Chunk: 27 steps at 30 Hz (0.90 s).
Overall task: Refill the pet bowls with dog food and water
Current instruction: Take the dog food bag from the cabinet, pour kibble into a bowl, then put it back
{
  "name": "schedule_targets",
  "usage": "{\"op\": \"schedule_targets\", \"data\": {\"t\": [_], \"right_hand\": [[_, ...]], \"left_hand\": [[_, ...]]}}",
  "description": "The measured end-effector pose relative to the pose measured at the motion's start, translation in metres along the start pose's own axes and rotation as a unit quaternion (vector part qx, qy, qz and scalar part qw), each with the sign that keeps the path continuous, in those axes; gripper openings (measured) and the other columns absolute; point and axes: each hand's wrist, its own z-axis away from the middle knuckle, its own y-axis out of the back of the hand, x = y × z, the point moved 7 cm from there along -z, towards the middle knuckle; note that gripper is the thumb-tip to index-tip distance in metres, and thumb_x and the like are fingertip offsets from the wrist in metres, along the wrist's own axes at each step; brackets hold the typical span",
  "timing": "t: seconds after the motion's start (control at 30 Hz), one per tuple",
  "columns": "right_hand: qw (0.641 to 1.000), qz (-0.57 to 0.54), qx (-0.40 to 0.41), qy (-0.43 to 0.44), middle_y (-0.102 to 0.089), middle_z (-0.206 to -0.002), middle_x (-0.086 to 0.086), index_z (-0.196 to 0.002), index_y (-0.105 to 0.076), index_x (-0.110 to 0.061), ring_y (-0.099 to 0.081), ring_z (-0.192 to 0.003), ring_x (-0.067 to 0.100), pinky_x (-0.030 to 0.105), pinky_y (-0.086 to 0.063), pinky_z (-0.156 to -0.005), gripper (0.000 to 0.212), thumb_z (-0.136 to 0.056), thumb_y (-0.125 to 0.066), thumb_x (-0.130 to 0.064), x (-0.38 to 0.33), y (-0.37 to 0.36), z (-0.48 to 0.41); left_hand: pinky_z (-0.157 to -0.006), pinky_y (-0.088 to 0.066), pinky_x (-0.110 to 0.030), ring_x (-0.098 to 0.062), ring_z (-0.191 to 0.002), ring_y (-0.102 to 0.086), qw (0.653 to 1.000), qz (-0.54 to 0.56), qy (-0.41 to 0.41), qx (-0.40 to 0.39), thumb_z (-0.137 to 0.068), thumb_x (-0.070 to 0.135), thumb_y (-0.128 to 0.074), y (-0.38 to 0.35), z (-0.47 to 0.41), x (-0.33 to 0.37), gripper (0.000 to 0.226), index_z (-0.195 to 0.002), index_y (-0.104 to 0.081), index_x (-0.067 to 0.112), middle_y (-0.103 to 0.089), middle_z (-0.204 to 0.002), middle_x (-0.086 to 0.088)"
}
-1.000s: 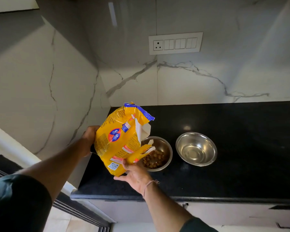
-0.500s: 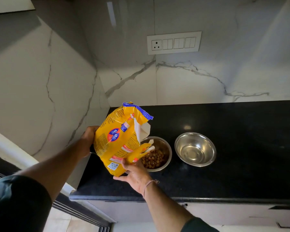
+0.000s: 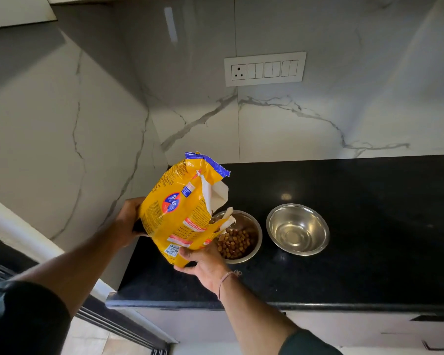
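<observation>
- While the right hand [image 3: 203, 262] cups the low corner of the bag [image 3: 182, 208], its fingers [image 3: 187, 254] are curled up onto the yellow face, clasping it from below.
- Left hand [image 3: 128, 221] grips the bag's side at 9 o'clock. Its fingertips go behind the foil and are hidden, but the hold looks firm.
- Between the two hands the bag hangs tilted toward 4 o'clock, its torn mouth just over the near-left rim of the food bowl [image 3: 256, 242].
- Kibble [image 3: 232, 243] lies heaped in that bowl, mostly on the side under the mouth. No pieces can be made out in mid-air.
- Over the last second very little has shifted: both grips and the bag's tilt are the same, and the heap looks about the same size, perhaps slightly fuller.
- That suggests the pour is slowing or done, so the food half of the task is probably close to finished. Righting the bag seems the likely next call.
- At 3 o'clock of the food bowl, apart from it, sits the second bowl [image 3: 315, 226]. It is steel and shiny, and whether it holds water cannot be told.
- Both bowls stand on the black counter [image 3: 356, 272], with the corner of the marble wall at 10 o'clock.
</observation>
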Motion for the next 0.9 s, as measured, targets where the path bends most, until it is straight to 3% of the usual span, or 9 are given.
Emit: {"op": "schedule_targets", "data": {"t": [0.07,0.13,0.2,0.3,0.47,0.67,0.9], "right_hand": [[1.0,0.003,0.001,0.004,-0.068,-0.137,0.003,-0.145,-0.052,-0.031,-0.059,-0.13,0.034,0.062,-0.056,-0.095,0.091,-0.067,-0.094,-0.013,0.0,-0.001,-0.002],[1.0,0.003,0.003,0.007,-0.07,-0.134,0.001,-0.141,-0.053,-0.034,-0.062,-0.128,0.033,0.06,-0.056,-0.093,0.094,-0.061,-0.098,-0.016,0.001,-0.002,-0.004],[1.0,0.003,0.009,0.007,-0.071,-0.132,0.001,-0.139,-0.055,-0.035,-0.062,-0.127,0.032,0.06,-0.056,-0.094,0.098,-0.054,-0.102,-0.019,0.002,-0.001,-0.006],[1.0,-0.002,0.014,0.007,-0.07,-0.133,0.001,-0.137,-0.057,-0.039,-0.061,-0.128,0.032,0.062,-0.055,-0.096,0.099,-0.051,-0.103,-0.022,0.003,0.001,-0.009],[0.999,-0.033,0.012,-0.005,-0.065,-0.14,0.004,-0.141,-0.052,-0.041,-0.057,-0.132,0.035,0.066,-0.052,-0.1,0.097,-0.06,-0.1,-0.016,0.005,0.002,-0.011],[0.999,-0.047,0.007,-0.009,-0.064,-0.142,0.005,-0.146,-0.051,-0.034,-0.056,-0.134,0.037,0.07,-0.049,-0.1,0.095,-0.066,-0.098,-0.016,0.01,0.005,-0.011],[0.999,-0.045,0.021,0.005,-0.063,-0.143,0.004,-0.146,-0.052,-0.034,-0.058,-0.132,0.037,0.07,-0.05,-0.099,0.084,-0.075,-0.094,-0.018,0.011,0.01,-0.011]], "left_hand": [[-0.066,-0.063,-0.045,-0.032,-0.071,-0.076,0.999,0.041,-0.025,0.008,-0.075,0.041,-0.056,0.001,0.003,-0.004,0.037,-0.077,-0.084,0.018,-0.079,-0.092,-0.016],[-0.092,-0.056,-0.054,-0.037,-0.088,-0.072,0.995,0.087,-0.035,0.018,-0.076,0.04,-0.057,0.001,0.007,-0.009,0.038,-0.087,-0.083,0.014,-0.077,-0.104,-0.019],[-0.1,-0.052,-0.054,-0.038,-0.095,-0.072,0.991,0.124,-0.038,0.018,-0.083,0.04,-0.055,0.001,0.01,-0.016,0.04,-0.095,-0.083,0.014,-0.077,-0.108,-0.018],[-0.091,-0.058,-0.048,-0.035,-0.088,-0.076,0.985,0.17,-0.04,0.005,-0.089,0.035,-0.049,0.0,0.01,-0.024,0.042,-0.094,-0.084,0.013,-0.078,-0.104,-0.019],[-0.097,-0.051,-0.049,-0.035,-0.085,-0.07,0.98,0.193,-0.023,0.042,-0.086,0.03,-0.049,-0.002,0.014,-0.02,0.034,-0.088,-0.076,0.011,-0.073,-0.094,-0.017],[-0.075,-0.057,-0.038,-0.03,-0.072,-0.071,0.982,0.184,0.0,0.053,-0.085,0.03,-0.053,-0.011,0.011,-0.016,0.026,-0.078,-0.071,0.013,-0.074,-0.078,-0.013],[-0.069,-0.058,-0.034,-0.026,-0.065,-0.074,0.982,0.186,-0.008,0.04,-0.083,0.034,-0.055,-0.015,0.011,-0.018,0.025,-0.079,-0.073,0.016,-0.075,-0.078,-0.012]]}}
